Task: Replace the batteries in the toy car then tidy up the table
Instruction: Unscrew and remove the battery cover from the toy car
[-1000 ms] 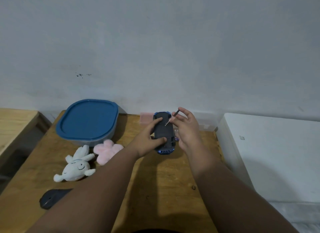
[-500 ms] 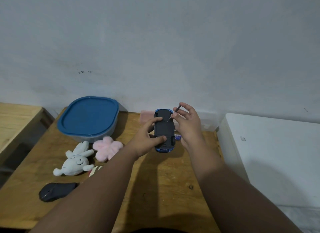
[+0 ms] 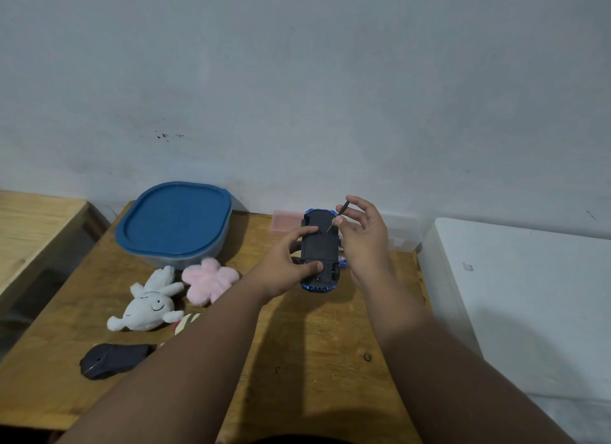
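A blue toy car point(image 3: 320, 250) lies upside down near the back of the wooden table point(image 3: 310, 344), its black underside facing up. My left hand point(image 3: 287, 266) grips the car from the left, thumb and fingers pressed on the underside. My right hand point(image 3: 363, 237) pinches a thin screwdriver point(image 3: 338, 217) between thumb and fingers, its metal tip touching the underside near the car's far end. A small purple-and-white object, perhaps a battery point(image 3: 344, 262), peeks out between the car and my right hand.
A blue-lidded container point(image 3: 173, 220) stands at the back left. In front of it lie a pink plush flower point(image 3: 210, 280), a white plush rabbit point(image 3: 148, 303) and a black computer mouse point(image 3: 114, 361). A pink box point(image 3: 286, 222) is behind the car. A white surface point(image 3: 529, 295) adjoins on the right.
The view has tilted up a little, so the table sits slightly higher. My hands keep the same hold on car and screwdriver, with only small finger shifts.
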